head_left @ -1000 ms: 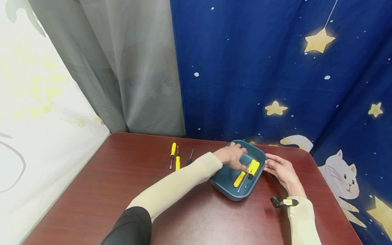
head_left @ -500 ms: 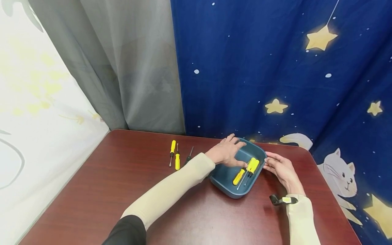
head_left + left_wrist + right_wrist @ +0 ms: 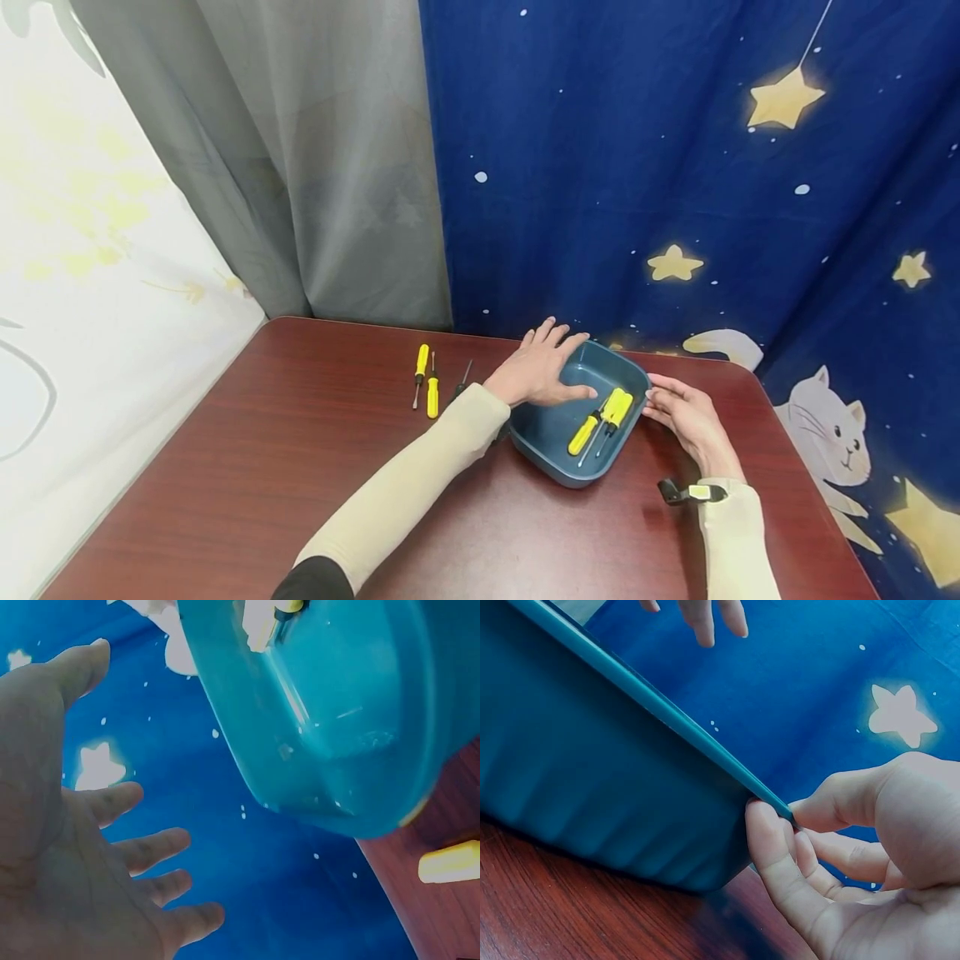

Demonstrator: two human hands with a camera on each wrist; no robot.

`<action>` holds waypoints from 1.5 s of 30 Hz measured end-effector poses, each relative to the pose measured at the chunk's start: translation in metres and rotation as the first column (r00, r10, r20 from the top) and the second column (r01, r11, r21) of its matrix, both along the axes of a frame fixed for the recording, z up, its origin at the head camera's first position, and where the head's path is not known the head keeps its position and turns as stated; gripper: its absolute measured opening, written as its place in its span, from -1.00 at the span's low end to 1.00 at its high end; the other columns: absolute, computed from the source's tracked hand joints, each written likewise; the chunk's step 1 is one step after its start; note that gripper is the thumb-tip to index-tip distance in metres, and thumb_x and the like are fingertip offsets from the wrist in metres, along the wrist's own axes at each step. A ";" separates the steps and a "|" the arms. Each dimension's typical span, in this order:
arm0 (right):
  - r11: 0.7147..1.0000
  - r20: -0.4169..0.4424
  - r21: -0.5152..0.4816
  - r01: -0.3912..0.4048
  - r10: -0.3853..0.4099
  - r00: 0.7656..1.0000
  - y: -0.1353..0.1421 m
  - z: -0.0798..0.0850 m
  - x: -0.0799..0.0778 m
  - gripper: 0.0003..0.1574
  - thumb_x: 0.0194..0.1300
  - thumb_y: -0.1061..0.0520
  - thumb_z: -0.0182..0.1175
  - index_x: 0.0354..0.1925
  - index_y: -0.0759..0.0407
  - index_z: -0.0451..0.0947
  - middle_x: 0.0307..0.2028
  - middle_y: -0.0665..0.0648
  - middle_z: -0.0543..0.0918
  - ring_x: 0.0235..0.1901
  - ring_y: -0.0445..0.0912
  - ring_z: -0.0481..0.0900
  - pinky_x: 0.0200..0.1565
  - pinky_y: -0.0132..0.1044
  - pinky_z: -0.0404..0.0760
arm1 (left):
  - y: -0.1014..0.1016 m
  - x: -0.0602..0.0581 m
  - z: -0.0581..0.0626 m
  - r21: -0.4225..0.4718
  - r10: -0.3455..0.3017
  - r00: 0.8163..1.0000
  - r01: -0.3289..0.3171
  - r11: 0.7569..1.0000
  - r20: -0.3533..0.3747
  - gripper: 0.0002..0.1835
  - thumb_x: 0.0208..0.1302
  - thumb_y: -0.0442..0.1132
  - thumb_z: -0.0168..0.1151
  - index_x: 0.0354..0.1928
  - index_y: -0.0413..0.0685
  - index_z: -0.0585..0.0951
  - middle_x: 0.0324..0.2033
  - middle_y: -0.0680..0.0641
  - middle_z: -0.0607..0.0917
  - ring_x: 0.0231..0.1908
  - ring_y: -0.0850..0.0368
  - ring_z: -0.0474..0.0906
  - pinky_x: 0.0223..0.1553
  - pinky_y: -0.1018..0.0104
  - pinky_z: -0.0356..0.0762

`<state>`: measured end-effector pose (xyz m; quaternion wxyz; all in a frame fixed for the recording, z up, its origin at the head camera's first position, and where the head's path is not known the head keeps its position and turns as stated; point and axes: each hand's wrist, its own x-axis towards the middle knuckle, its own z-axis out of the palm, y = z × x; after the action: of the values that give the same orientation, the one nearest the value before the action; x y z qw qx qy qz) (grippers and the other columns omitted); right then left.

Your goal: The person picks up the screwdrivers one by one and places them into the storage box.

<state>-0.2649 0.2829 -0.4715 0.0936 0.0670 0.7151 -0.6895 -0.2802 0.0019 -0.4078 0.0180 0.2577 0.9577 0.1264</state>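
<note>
A dark blue plastic basin (image 3: 542,437) stands on the table with several yellow-handled screwdrivers (image 3: 581,437) lying along its right side. My left hand (image 3: 542,367) hovers at the basin's far left rim, fingers spread and palm bare. In the left wrist view, that hand (image 3: 67,825) is apart from the basin (image 3: 352,765). My right hand (image 3: 688,417) is at the basin's right edge. The right wrist view shows its thumb and fingers (image 3: 769,832) pinching the rim at a corner.
Two yellow-handled screwdrivers (image 3: 432,396) lie on the reddish-brown table (image 3: 337,425) left of the basin. A dark-handled screwdriver (image 3: 463,385) beside them is partly hidden by the left sleeve. Blue and grey curtains (image 3: 555,208) hang behind the table's far edge.
My left hand has risen out of the basin and moved left, its fingers spreading wider. The dark screwdriver's visibility past the sleeve has shifted slightly. My right hand has stayed at the rim.
</note>
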 end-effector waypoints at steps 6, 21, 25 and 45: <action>1.000 -0.007 0.002 0.007 -0.007 1.000 0.000 0.001 0.000 -0.30 0.49 0.27 0.12 0.50 0.38 0.20 -0.27 -0.09 0.71 -0.29 -0.29 0.67 -0.11 -0.43 0.72 | -0.016 0.000 -0.002 0.074 0.071 0.997 -0.071 0.995 0.000 0.04 0.24 0.51 0.14 0.64 0.30 0.04 0.63 -0.08 0.07 0.65 -0.08 -0.23 0.60 -0.15 -0.11; 1.000 -0.009 0.008 0.006 -0.006 1.000 -0.002 -0.001 -0.002 -0.31 0.50 0.27 0.10 0.49 0.39 0.21 -0.26 -0.07 0.70 -0.29 -0.29 0.67 -0.11 -0.42 0.73 | -0.057 -0.003 -0.015 0.198 0.234 0.971 -0.221 0.955 -0.042 0.06 0.22 0.52 0.14 0.64 0.25 0.04 0.62 -0.15 0.06 0.64 -0.19 -0.19 0.58 -0.25 -0.09; 1.000 -0.010 0.012 0.009 -0.009 1.000 -0.002 -0.002 -0.002 -0.32 0.50 0.28 0.10 0.49 0.39 0.21 -0.27 -0.07 0.70 -0.30 -0.30 0.67 -0.12 -0.42 0.73 | -0.067 0.000 -0.020 0.226 0.289 0.957 -0.277 0.934 -0.025 0.08 0.20 0.54 0.14 0.64 0.23 0.05 0.62 -0.16 0.07 0.63 -0.22 -0.18 0.57 -0.25 -0.07; 1.000 -0.007 0.003 0.000 0.000 1.000 0.001 -0.002 0.000 -0.31 0.50 0.28 0.11 0.50 0.38 0.20 -0.27 -0.08 0.70 -0.29 -0.29 0.67 -0.11 -0.42 0.73 | -0.114 0.002 -0.034 0.295 0.446 0.893 -0.442 0.847 0.058 0.07 0.25 0.44 0.20 0.62 0.04 0.09 0.52 -0.29 0.21 0.48 -0.29 0.14 0.39 -0.25 0.36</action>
<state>-0.2646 0.2835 -0.4732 0.0912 0.0648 0.7164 -0.6887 -0.2786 -0.1118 -0.4415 -0.0570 0.0299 0.9608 0.2696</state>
